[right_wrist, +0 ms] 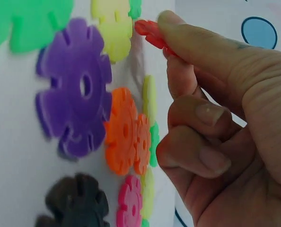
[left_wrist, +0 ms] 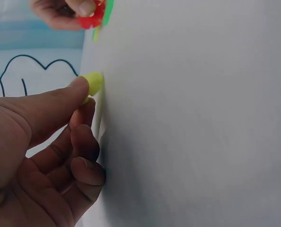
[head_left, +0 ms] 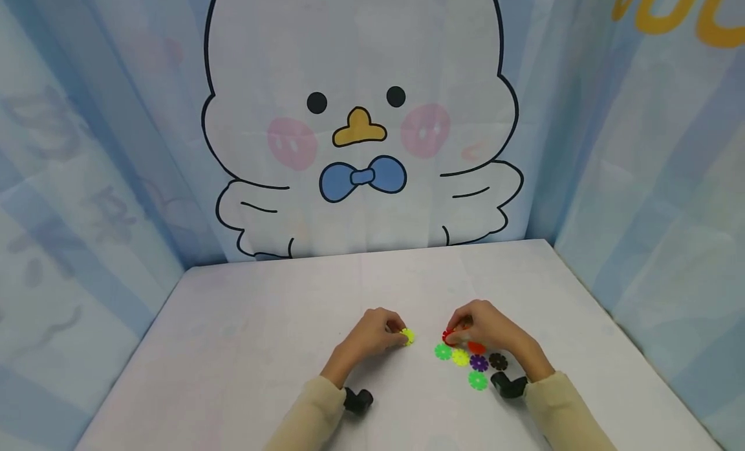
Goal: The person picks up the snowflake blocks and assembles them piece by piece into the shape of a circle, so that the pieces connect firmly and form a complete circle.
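Between the thumb and fingertips of my left hand [head_left: 369,332] is a yellow flower-shaped disc [head_left: 409,336] with a notched rim. In the left wrist view, that yellow disc [left_wrist: 94,83] is held on edge close over the white table. My right hand [head_left: 491,326] pinches a red notched disc [head_left: 447,336] by thumb and fingertip, its other fingers curled in the right wrist view. Below it lie a green disc [head_left: 443,352], a yellow one [head_left: 460,358], a purple one [head_left: 479,363], and an orange disc [head_left: 476,348] partly under the hand.
A dark disc [head_left: 498,362] and another green disc [head_left: 478,380] lie near the right wrist's black camera [head_left: 509,385]. The right wrist view also shows a pink disc [right_wrist: 129,203]. A printed curtain [head_left: 361,218] stands behind the white table [head_left: 262,347].
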Demonstrator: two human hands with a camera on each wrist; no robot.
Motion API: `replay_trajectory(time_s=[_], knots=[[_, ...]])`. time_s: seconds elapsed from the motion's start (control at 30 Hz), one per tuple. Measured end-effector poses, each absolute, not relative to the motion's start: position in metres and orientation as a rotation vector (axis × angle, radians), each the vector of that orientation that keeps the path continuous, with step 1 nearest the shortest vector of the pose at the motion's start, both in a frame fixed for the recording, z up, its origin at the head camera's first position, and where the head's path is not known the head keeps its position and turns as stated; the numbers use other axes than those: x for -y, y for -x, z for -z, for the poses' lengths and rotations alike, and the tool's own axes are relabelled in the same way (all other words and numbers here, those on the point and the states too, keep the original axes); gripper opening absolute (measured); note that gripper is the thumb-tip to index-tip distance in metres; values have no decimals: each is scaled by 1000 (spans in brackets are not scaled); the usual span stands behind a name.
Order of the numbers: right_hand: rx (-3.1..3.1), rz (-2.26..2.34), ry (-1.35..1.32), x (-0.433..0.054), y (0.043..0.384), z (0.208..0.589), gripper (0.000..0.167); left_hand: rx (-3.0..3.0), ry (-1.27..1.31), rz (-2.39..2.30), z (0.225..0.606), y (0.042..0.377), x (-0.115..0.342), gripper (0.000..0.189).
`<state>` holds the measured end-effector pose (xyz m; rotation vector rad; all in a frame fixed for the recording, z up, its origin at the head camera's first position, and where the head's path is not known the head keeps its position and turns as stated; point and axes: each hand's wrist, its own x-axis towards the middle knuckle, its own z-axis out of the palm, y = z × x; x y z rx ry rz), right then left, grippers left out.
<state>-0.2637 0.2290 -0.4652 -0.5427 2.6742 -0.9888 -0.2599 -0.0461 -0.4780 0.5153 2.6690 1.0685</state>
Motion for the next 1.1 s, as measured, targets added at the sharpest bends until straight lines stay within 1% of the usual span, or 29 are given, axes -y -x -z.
replay_trajectory(time_s=[0.3,0.43,0.77,0.9,1.1], knots=[[-2605,1181,665,-209,269,473,14,-2754,-620,-1040,481,249,77,13],[-2514,1277,624,-194,268,472,17,-2787,-649,-1053,480,246,87,13],[-2426,1381,582,-161,266,483,18,-2908,-686,-993,483,248,101,15],[-2429,1396,586,-155,266,485,18,-2921,-715,-980,486,250,102,14],[-2423,1387,619,-148,271,482,15,-2917,-693,-1026,487,249,105,14]])
